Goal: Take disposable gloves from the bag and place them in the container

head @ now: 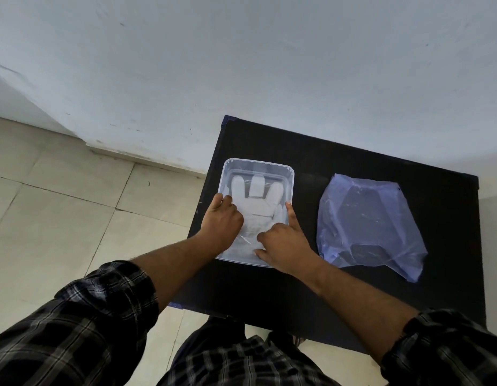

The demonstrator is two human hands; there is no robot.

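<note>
A clear plastic container [290,174] stands on the left half of a black table [353,288]. Thin translucent disposable gloves [257,196] lie flat inside it, fingers pointing away from me. My left hand [220,221] rests on the container's left side, fingers curled over the gloves' cuff end. My right hand [283,243] presses on the near right part, index finger stretched along the right rim. Whether either hand pinches the gloves I cannot tell. A crumpled bluish transparent bag [372,227] lies flat to the right, apart from the container.
The table stands against a white wall [241,65]. Beige floor tiles [60,204] spread to the left. My checked sleeves and trousers fill the bottom of the view.
</note>
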